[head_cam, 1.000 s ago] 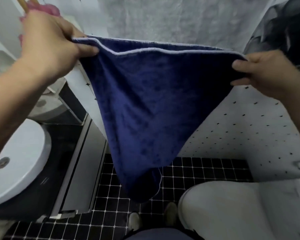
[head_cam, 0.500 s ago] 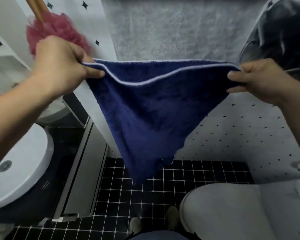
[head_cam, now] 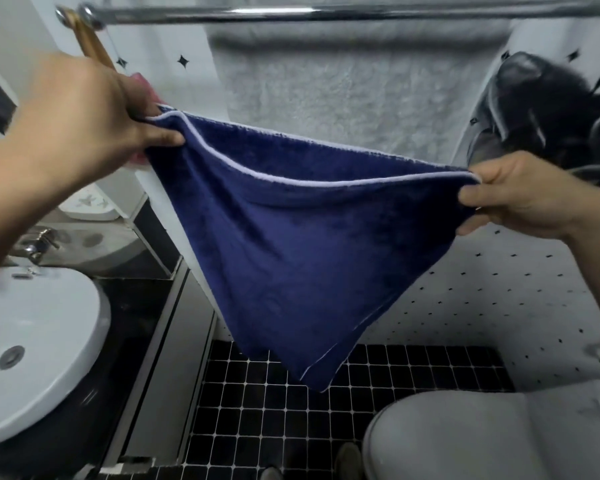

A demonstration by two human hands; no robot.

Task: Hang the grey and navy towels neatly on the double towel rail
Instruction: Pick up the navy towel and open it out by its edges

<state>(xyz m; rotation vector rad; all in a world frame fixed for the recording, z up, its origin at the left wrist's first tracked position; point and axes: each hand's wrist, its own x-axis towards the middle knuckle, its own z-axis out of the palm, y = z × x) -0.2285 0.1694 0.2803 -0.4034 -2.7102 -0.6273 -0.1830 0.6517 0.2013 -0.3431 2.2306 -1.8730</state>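
The navy towel, edged in pale piping, hangs folded in front of me in a downward point. My left hand pinches its top left corner and my right hand pinches its top right corner, lower down. The grey towel hangs flat on the wall behind it, draped over a bar. A chrome rail runs across the top of the view, in front of the grey towel. Only one bar is plainly visible.
A white basin with a tap sits on the dark counter at the left. A closed toilet lid is at the lower right. A dark bag hangs at the right, and a wooden-handled brush at the left.
The view has tilted up, bringing the chrome rail into sight. The towel's top edge now slopes down to the right, and both hands sit lower in view.
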